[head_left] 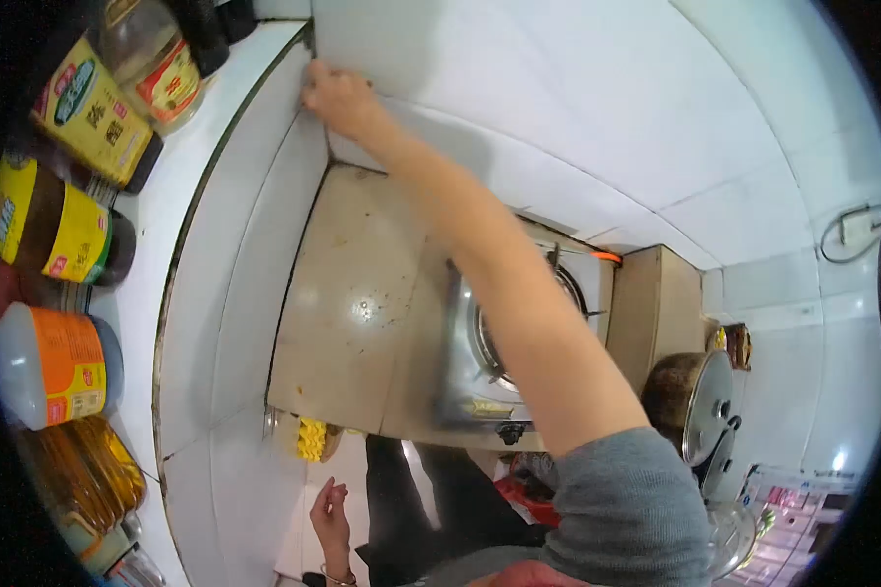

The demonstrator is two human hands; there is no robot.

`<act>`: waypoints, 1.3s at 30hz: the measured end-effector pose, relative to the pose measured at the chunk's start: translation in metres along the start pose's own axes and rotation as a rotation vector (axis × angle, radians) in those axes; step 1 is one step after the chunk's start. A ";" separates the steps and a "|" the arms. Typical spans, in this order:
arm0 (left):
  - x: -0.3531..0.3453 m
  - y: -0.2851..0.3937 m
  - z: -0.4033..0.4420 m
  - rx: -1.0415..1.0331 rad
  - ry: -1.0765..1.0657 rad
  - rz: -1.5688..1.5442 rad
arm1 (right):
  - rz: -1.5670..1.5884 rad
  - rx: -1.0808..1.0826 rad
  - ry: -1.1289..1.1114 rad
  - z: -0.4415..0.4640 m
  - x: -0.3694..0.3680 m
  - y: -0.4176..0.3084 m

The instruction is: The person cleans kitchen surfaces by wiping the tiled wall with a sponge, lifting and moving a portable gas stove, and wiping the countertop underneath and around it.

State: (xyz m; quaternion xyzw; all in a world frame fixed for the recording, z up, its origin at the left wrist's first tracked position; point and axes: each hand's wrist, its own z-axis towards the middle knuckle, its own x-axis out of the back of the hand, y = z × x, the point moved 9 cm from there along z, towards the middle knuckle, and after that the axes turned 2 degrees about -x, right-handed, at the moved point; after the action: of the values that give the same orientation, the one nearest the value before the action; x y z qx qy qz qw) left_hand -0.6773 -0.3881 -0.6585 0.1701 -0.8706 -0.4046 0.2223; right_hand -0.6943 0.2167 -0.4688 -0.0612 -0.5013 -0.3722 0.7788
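My right hand (339,98) reaches far forward to the tiled corner where the low side wall (255,245) meets the back wall. Its fingers are curled in against the tiles. Whatever they hold, if anything, is hidden. Under my outstretched arm lies the stained beige countertop (343,284), dotted with dark specks. The steel gas stove (465,391) is partly covered by the same arm. My left hand (330,519) hangs low beside my body, below the counter's front edge, with loosely bent fingers and nothing in it.
On the white ledge at left stand several sauce bottles (88,230), a jug with an orange label (69,362) and an oil bottle (83,470). A lidded pot (680,401) sits right of the stove. Something yellow (311,439) is below the counter.
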 end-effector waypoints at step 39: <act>-0.064 0.047 0.005 -0.127 -0.194 0.037 | 0.196 -0.652 0.913 -0.154 0.250 0.202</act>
State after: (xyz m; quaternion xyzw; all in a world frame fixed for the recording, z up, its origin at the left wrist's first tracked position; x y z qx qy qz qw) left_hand -0.6312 -0.3258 -0.6411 0.0993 -0.8636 -0.4694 0.1549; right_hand -0.3967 0.1592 -0.2813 -0.1775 0.0351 -0.4222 0.8882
